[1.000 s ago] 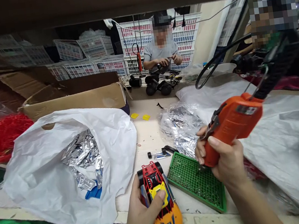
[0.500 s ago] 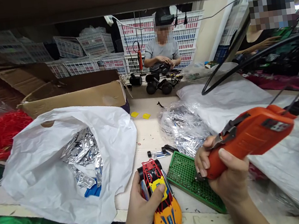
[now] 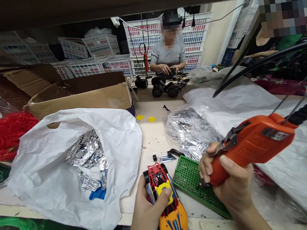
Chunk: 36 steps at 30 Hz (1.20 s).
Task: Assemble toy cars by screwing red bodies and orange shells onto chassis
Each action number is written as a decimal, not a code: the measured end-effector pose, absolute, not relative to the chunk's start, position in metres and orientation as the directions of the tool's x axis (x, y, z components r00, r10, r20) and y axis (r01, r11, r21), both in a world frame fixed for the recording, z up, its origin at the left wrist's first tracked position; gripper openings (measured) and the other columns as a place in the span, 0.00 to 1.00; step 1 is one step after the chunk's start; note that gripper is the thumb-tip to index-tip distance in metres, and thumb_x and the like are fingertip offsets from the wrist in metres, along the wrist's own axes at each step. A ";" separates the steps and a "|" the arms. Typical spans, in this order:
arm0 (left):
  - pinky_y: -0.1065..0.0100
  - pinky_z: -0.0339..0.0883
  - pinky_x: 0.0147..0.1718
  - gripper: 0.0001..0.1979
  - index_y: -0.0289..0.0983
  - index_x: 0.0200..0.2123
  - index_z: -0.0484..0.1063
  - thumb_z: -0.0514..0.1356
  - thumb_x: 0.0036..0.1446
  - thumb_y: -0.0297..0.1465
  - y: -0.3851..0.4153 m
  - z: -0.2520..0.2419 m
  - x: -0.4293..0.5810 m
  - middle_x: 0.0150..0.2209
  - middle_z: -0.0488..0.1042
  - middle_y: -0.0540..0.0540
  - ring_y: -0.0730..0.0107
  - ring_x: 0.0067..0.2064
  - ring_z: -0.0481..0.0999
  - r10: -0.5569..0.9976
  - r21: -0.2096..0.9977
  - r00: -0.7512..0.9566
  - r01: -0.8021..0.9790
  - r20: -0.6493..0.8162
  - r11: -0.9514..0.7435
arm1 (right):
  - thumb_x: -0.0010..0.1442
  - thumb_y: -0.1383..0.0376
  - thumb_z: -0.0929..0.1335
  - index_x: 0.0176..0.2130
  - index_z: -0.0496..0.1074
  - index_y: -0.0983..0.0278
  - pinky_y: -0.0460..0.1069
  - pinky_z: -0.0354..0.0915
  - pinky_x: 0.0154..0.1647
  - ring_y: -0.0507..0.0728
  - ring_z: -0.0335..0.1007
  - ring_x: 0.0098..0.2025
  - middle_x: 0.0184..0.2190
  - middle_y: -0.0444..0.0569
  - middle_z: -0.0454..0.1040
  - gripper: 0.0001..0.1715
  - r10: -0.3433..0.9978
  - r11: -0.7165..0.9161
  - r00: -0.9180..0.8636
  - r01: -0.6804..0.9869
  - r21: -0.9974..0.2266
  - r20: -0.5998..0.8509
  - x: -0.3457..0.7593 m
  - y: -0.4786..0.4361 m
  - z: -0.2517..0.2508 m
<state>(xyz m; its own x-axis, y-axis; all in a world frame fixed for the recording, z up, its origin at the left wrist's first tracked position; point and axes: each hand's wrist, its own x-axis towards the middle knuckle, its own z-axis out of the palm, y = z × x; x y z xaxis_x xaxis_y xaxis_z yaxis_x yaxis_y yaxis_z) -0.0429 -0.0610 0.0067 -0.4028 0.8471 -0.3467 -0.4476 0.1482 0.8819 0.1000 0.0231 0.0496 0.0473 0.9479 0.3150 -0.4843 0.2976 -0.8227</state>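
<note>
A toy car [image 3: 173,223] with an orange body, a red frame and a yellow plate is gripped in my left hand [image 3: 151,209], its thumb resting on the yellow plate. My right hand [image 3: 232,180] is wrapped round an orange electric screwdriver [image 3: 254,141], whose tip points down over a green perforated tray [image 3: 191,176] holding small screws. The tray lies just right of the car. Beyond it are a small black-ended part [image 3: 165,158] and a clear plastic bag of silvery pieces [image 3: 191,134].
At left, a white sack [image 3: 122,134] holds silvery parts, with a cardboard box [image 3: 84,101] behind it and red strands [image 3: 6,134] beside it. Black wheeled parts [image 3: 164,87] lie farther back. A person [image 3: 168,54] works opposite; another is at the right. Cables hang at right.
The view has shifted slightly. The screwdriver in my right hand has moved a little left, nearer the car. My left hand keeps hold of the car.
</note>
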 end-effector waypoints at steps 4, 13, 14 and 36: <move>0.64 0.77 0.38 0.37 0.35 0.53 0.71 0.78 0.41 0.42 -0.061 0.003 -0.043 0.42 0.84 0.41 0.57 0.40 0.83 0.847 0.885 -0.411 -0.444 -0.338 0.138 | 0.51 0.57 0.74 0.33 0.75 0.61 0.44 0.59 0.12 0.50 0.61 0.12 0.14 0.38 0.67 0.11 0.944 0.320 0.081 -0.476 -0.819 0.321 0.101 0.021 0.059; 0.67 0.74 0.36 0.29 0.38 0.46 0.74 0.77 0.41 0.42 -0.060 0.010 -0.043 0.35 0.83 0.47 0.62 0.36 0.81 0.868 0.906 -0.395 -0.401 -0.302 0.134 | 0.53 0.53 0.74 0.33 0.76 0.59 0.47 0.62 0.16 0.51 0.62 0.14 0.15 0.40 0.69 0.12 0.908 0.366 0.074 -0.618 -0.696 0.412 0.087 0.003 0.102; 0.67 0.74 0.36 0.29 0.38 0.45 0.75 0.77 0.41 0.41 -0.060 0.010 -0.043 0.35 0.83 0.47 0.61 0.36 0.81 0.864 0.912 -0.405 -0.388 -0.299 0.134 | 0.53 0.53 0.74 0.33 0.76 0.58 0.47 0.61 0.16 0.51 0.62 0.14 0.15 0.40 0.68 0.12 0.909 0.361 0.067 -0.624 -0.693 0.412 0.082 0.002 0.102; 0.67 0.73 0.40 0.23 0.39 0.45 0.75 0.75 0.46 0.38 -0.059 0.008 -0.042 0.35 0.82 0.49 0.62 0.39 0.80 0.884 0.931 -0.406 -0.358 -0.229 0.077 | 0.53 0.57 0.71 0.34 0.75 0.58 0.46 0.56 0.14 0.51 0.59 0.14 0.16 0.39 0.67 0.08 0.919 0.337 0.073 -0.659 -0.673 0.388 0.049 0.007 0.086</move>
<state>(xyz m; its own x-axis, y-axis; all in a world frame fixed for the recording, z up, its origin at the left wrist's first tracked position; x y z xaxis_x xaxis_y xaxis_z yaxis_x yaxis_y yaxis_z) -0.0419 -0.0591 0.0084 -0.4064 0.8844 -0.2295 -0.3581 0.0769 0.9305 0.0489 0.0073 0.0858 0.0734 0.9187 0.3880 -0.6589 0.3367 -0.6727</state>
